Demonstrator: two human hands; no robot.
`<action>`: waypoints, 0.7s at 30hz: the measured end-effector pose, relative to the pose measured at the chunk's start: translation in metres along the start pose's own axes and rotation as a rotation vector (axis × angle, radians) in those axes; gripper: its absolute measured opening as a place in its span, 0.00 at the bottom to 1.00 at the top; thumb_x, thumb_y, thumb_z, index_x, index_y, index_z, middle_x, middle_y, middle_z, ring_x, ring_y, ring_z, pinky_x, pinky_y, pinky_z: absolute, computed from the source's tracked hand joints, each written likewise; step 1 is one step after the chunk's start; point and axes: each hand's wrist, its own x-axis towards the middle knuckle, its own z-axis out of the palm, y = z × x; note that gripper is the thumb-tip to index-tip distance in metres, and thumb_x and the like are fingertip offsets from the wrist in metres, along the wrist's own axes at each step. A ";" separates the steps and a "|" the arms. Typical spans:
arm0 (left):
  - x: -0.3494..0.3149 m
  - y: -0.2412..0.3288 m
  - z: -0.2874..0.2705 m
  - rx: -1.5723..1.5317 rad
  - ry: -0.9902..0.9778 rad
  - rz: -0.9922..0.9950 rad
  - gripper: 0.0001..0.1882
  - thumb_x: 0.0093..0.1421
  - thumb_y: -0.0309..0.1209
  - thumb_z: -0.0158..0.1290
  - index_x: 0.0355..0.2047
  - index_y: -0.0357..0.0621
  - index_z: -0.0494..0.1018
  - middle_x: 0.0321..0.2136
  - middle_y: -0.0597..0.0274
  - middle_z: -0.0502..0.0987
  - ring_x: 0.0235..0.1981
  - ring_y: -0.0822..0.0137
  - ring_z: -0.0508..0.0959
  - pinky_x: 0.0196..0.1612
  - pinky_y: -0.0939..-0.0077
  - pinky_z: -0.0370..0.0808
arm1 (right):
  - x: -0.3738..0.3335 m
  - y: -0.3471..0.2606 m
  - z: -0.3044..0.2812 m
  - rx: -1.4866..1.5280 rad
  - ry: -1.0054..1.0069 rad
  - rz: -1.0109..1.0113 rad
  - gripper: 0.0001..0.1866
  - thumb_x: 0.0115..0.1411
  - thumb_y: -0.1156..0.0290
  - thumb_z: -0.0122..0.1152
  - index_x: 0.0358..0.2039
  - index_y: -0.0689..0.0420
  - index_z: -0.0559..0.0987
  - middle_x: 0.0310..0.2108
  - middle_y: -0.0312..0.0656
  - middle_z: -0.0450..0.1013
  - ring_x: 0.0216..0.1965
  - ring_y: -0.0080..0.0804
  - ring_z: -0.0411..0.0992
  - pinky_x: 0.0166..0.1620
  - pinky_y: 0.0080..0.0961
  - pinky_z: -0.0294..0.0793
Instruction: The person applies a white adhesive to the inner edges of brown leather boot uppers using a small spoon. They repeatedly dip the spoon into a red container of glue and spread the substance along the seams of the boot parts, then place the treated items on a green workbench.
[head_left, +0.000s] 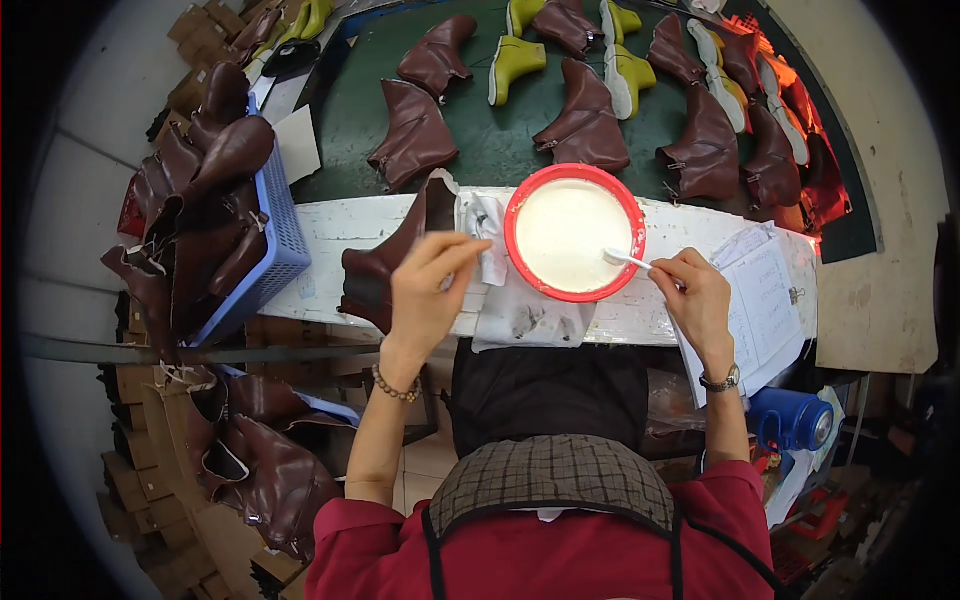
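Observation:
My right hand (pixel 697 300) pinches the handle of a small white brush (pixel 628 259), like a toothbrush. Its head is over the right side of a red-rimmed bowl (pixel 517 262) of creamy white liquid (pixel 572 230); I cannot tell whether it dips in. To the left, my left hand (pixel 430 295) has its fingers drawn together in front of a brown leather boot upper (pixel 382 265) lying on the white bench. Whatever those fingers hold, if anything, is hidden. Between boot and bowl lies a smudged whitish cloth or paper (pixel 490 240), with a stained sheet (pixel 530 318) by the bench's near edge.
Beyond the white bench (pixel 330 230), a dark green belt (pixel 480 140) carries brown uppers (pixel 415 130) and yellow-green lasts (pixel 517 67). A blue crate (pixel 285 245) heaped with uppers stands left. Clipped papers (pixel 755 310) and a blue bottle (pixel 790 418) are at right. Orange-red light glows far right.

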 end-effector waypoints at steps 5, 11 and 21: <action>0.017 -0.035 -0.015 0.387 0.197 -0.040 0.46 0.51 0.40 0.71 0.70 0.47 0.66 0.51 0.43 0.80 0.50 0.43 0.81 0.56 0.57 0.76 | 0.003 -0.002 0.001 0.149 0.115 0.027 0.06 0.63 0.69 0.70 0.39 0.56 0.87 0.28 0.39 0.75 0.24 0.32 0.74 0.30 0.29 0.71; 0.035 -0.061 -0.047 0.179 -0.010 -0.379 0.35 0.52 0.31 0.67 0.61 0.40 0.74 0.45 0.42 0.84 0.45 0.48 0.84 0.50 0.64 0.79 | 0.003 0.023 0.014 0.220 0.060 0.056 0.08 0.63 0.71 0.69 0.42 0.59 0.87 0.29 0.41 0.76 0.27 0.30 0.73 0.32 0.27 0.71; 0.061 0.046 -0.067 -0.444 -0.369 -0.531 0.18 0.57 0.24 0.67 0.48 0.33 0.81 0.36 0.64 0.85 0.35 0.75 0.81 0.42 0.75 0.79 | 0.040 -0.048 -0.006 0.626 0.228 -0.223 0.10 0.59 0.75 0.73 0.42 0.60 0.88 0.33 0.39 0.77 0.32 0.25 0.74 0.35 0.24 0.72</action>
